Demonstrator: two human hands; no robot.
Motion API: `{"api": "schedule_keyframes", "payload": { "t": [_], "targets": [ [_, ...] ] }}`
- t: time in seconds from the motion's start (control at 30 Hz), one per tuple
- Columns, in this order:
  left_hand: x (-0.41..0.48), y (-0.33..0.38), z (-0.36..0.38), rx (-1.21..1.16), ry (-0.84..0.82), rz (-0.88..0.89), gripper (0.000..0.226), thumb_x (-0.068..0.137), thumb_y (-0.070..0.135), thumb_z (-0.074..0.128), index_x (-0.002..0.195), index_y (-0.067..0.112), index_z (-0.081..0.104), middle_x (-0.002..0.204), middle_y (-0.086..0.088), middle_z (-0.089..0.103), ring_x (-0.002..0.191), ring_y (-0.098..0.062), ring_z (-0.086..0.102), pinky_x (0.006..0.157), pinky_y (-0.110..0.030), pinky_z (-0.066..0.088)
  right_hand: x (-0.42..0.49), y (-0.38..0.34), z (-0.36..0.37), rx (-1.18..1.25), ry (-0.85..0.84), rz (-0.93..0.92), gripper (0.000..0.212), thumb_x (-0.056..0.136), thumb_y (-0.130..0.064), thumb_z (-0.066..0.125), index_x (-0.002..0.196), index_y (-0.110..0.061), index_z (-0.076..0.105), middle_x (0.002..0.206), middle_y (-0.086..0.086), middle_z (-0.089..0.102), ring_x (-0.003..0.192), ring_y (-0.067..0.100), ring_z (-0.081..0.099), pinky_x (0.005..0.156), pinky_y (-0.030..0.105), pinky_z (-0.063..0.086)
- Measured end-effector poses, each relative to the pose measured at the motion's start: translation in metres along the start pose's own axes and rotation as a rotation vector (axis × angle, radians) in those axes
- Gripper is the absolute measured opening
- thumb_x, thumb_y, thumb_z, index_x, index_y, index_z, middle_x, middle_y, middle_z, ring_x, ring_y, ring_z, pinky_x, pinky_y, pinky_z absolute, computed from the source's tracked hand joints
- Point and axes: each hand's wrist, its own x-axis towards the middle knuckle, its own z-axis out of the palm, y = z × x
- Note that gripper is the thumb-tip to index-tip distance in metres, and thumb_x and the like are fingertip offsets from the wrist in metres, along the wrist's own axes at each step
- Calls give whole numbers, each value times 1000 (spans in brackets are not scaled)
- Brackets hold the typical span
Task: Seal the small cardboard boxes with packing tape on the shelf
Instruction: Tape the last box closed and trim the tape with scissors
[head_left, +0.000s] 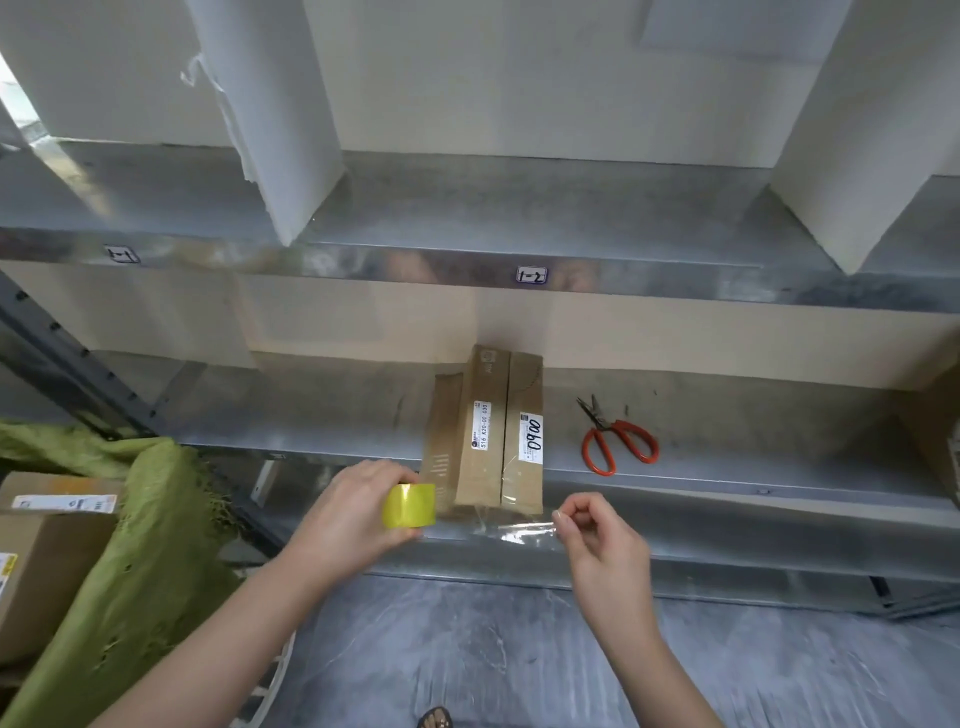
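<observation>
Packing tape (519, 532) is stretching as a clear strip between the person's two hands, just in front of the shelf's front edge. The left hand (358, 514) is gripping the yellow tape roll (409, 505), with its fingers curling round it. The right hand (602, 540) is pinching the loose end of the strip between thumb and fingertip, and its other fingers are curling in. The strip is running level, just below the near ends of the small cardboard boxes (483, 467).

The boxes are lying side by side on the metal shelf (311, 405), touching each other, with their long sides pointing from front to back. Their near ends are sitting at the shelf's front edge, a bit left of its middle. The two boxes on the right are wearing white labels on top, and one label is showing big black handwritten numbers. The roll is sitting just beside the near left corner of the boxes.

Scissors with red handles (618, 441) are lying flat on the same shelf, to the right of the boxes and apart from them, with their blades pointing to the back. A small tag reading 1-2 (532, 275) is sticking to the front edge of the shelf above. A green cloth (140, 519) is hanging down at the left, beside a bigger cardboard box (47, 561). A foot in a sandal (435, 718) is showing on the grey floor at the bottom.
</observation>
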Motion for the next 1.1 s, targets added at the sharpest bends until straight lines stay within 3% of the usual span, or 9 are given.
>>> {"api": "schedule_keyframes", "payload": {
  "t": [0.2,0.33,0.4,0.47,0.57,0.67,0.8,1.0,1.1],
  "targets": [
    [25,4,21,4,-117,5,53,72,41,80,117,33,53,115,19,52,109,-3,51,90,-22,37,36,36,8,-1,-40,229,18,88,-11,68,74,-22,63,67,-1,63,70,17,60,66,22,45],
    [33,3,38,82,-164,-13,43,75,41,77,110,42,52,111,19,46,107,-4,49,89,-25,39,45,57,17,4,-46,310,16,89,-12,66,75,-20,63,67,1,62,69,19,60,65,20,47],
    [39,5,43,115,-162,-14,41,74,40,77,107,42,52,111,19,45,105,-6,51,88,-25,39,47,65,21,50,-22,356,15,90,-10,64,77,-16,63,69,4,62,72,27,62,74,35,56],
    [46,7,47,128,-162,-32,42,73,39,77,106,42,52,111,17,45,102,-10,54,86,-26,40,51,71,25,92,-16,405,13,92,-9,63,79,-13,62,70,5,61,71,23,60,81,47,57],
    [54,7,51,132,-193,-84,42,73,39,78,106,40,53,114,16,46,99,-13,57,84,-27,43,62,77,31,147,-47,492,12,92,-8,62,80,-10,62,72,4,60,70,17,59,82,46,58],
    [59,3,55,122,-248,-128,43,70,39,79,106,38,55,114,16,46,100,-13,57,82,-28,42,69,85,36,161,-89,542,12,93,-7,61,81,-10,62,78,6,62,79,21,62,81,44,59],
    [62,-4,62,92,-303,-146,42,70,37,79,105,37,56,113,16,51,105,-11,54,82,-27,41,69,98,44,257,-122,606,13,95,-9,60,82,-11,59,85,10,63,88,23,65,68,34,58],
    [65,-10,72,-1,-289,-233,46,69,40,78,108,36,54,113,15,57,104,-12,55,79,-28,44,78,94,61,330,-55,519,10,93,-12,64,98,-15,55,97,5,60,89,20,65,72,33,60],
    [70,-14,71,-16,-278,-264,47,67,42,78,107,36,53,112,14,57,103,-12,55,79,-27,43,82,90,64,63,46,365,28,88,-14,71,106,-16,50,102,2,57,94,16,61,82,34,52]
  ]
}}
